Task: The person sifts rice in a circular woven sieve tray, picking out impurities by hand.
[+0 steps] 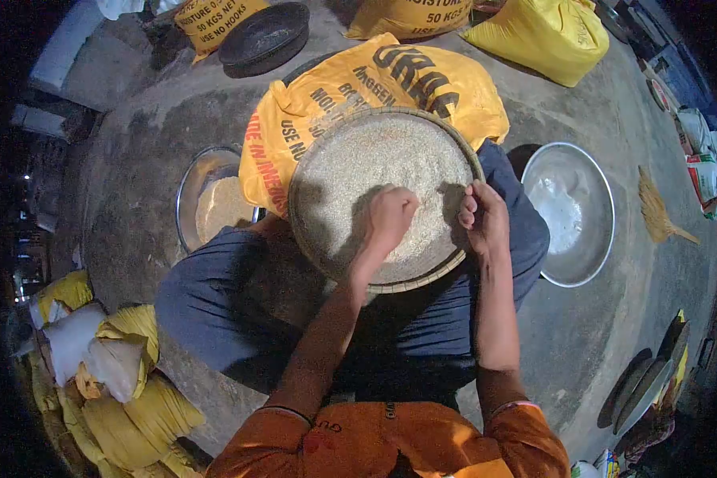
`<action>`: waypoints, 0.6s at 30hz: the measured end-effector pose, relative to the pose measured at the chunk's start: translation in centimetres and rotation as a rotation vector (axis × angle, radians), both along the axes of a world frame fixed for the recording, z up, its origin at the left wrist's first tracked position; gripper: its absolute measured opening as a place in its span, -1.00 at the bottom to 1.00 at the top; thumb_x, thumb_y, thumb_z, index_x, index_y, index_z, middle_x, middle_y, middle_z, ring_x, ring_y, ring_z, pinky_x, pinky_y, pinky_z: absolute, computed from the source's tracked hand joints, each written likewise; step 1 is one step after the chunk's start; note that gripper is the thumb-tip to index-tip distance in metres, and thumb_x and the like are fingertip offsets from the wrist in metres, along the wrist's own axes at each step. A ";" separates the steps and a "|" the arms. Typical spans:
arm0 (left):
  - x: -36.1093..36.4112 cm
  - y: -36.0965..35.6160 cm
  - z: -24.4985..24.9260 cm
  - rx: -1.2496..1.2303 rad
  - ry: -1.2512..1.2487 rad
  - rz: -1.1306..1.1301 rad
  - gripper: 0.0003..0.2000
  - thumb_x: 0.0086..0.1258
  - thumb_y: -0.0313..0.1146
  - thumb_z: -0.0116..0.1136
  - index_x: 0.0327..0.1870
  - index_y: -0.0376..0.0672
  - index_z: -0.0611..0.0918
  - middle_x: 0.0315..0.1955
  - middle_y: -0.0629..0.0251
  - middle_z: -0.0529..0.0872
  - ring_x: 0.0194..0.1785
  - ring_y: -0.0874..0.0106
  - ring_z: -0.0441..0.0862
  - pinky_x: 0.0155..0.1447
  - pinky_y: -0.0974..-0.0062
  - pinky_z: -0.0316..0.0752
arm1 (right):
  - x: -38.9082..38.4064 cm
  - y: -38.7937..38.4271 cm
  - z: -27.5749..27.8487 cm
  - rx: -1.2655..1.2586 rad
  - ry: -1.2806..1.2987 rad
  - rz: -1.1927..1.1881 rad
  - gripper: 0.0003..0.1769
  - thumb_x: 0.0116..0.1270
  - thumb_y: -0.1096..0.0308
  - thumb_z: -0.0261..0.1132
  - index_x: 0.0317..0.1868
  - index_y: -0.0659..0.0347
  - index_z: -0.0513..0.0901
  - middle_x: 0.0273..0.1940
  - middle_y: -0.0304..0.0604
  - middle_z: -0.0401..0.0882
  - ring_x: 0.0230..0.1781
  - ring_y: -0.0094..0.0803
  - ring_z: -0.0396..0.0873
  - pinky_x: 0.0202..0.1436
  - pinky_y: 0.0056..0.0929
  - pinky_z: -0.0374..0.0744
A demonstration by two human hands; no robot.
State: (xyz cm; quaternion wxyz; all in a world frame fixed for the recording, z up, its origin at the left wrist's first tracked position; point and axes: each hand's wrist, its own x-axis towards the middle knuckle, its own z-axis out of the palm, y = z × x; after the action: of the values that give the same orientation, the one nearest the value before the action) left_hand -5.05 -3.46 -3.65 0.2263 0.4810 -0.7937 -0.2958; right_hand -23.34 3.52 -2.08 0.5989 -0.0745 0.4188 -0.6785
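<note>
A round woven winnowing tray [295,227] rests across my lap, spread with pale grain [390,151] that looks like rice. My left hand [390,215] is over the middle of the grain, its fingers curled and pressed together; whatever may be inside them is hidden. At the tray's right rim is my right hand [486,217], palm turned up and fingers curled in toward the thumb. I cannot make out whether it holds a few grains. Under the tray's far side lies a yellow printed sack [470,88].
On the left stands a metal basin [180,211] with brownish grain. A second metal basin [589,239] is at my right, beside a small straw broom [657,207]. Farther off are a black shallow pan [264,40] and a full yellow sack [542,36]. Crumpled sacks [127,398] lie at lower left.
</note>
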 end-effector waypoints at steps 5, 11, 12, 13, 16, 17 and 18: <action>2.4 0.0 1.6 0.140 0.099 0.125 -0.85 0.27 -0.30 0.23 -0.32 -0.19 0.68 -0.39 0.13 0.71 -0.31 0.25 0.68 -0.18 0.37 0.52 | 0.0 -0.2 -0.3 -0.016 -0.002 0.004 -0.81 0.43 0.29 0.10 -0.30 0.23 0.49 -0.61 -0.31 0.35 -0.75 -0.55 0.28 -0.68 -0.60 0.27; 2.7 0.7 1.8 -0.024 -0.058 0.094 -0.82 0.24 -0.25 0.27 -0.37 -0.18 0.66 -0.51 0.15 0.67 -0.38 0.16 0.63 -0.25 0.27 0.49 | 0.3 -0.1 0.3 -0.011 0.044 0.009 -0.80 0.43 0.29 0.10 -0.31 0.23 0.48 -0.61 -0.33 0.34 -0.73 -0.56 0.28 -0.67 -0.60 0.27; 2.7 0.7 1.3 -0.021 -0.061 0.076 -0.82 0.24 -0.25 0.28 -0.38 -0.17 0.66 -0.50 0.15 0.66 -0.38 0.13 0.62 -0.26 0.25 0.48 | 0.2 -0.1 0.1 -0.017 0.041 0.018 -0.80 0.43 0.28 0.10 -0.31 0.23 0.48 -0.61 -0.33 0.34 -0.72 -0.56 0.28 -0.67 -0.60 0.26; 2.6 0.7 0.9 -0.016 -0.066 0.059 -0.83 0.23 -0.25 0.29 -0.40 -0.17 0.67 -0.50 0.16 0.66 -0.37 0.11 0.61 -0.27 0.23 0.48 | 0.2 0.0 0.0 -0.023 0.036 0.028 -0.80 0.43 0.28 0.10 -0.31 0.23 0.48 -0.60 -0.33 0.34 -0.72 -0.56 0.29 -0.67 -0.60 0.26; 1.8 1.0 2.7 0.008 -0.227 0.066 -0.84 0.21 -0.25 0.31 -0.38 -0.14 0.67 -0.45 0.15 0.67 -0.35 0.11 0.61 -0.23 0.23 0.49 | 0.1 0.0 -0.1 -0.002 0.028 0.022 -0.80 0.43 0.28 0.09 -0.31 0.23 0.48 -0.60 -0.34 0.34 -0.72 -0.57 0.29 -0.66 -0.60 0.26; 1.5 1.1 2.4 0.009 -0.228 0.067 -0.84 0.21 -0.25 0.31 -0.38 -0.14 0.67 -0.45 0.15 0.67 -0.35 0.11 0.61 -0.23 0.23 0.49 | 0.1 0.0 -0.1 0.000 0.027 0.024 -0.80 0.43 0.28 0.09 -0.31 0.23 0.48 -0.60 -0.34 0.34 -0.72 -0.57 0.29 -0.66 -0.60 0.26; 0.9 1.1 1.7 -0.039 -0.157 0.058 -0.83 0.20 -0.25 0.31 -0.31 -0.13 0.68 -0.39 0.14 0.67 -0.32 0.11 0.62 -0.20 0.24 0.50 | 0.1 0.0 -0.1 -0.010 0.039 0.011 -0.80 0.43 0.28 0.09 -0.30 0.23 0.48 -0.60 -0.34 0.34 -0.72 -0.57 0.29 -0.66 -0.60 0.26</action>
State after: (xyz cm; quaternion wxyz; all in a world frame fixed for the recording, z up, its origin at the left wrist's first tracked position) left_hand -4.13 -2.32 -1.97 0.1810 0.5211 -0.8003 -0.2349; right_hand -23.21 3.51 -2.19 0.5938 -0.0930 0.4267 -0.6758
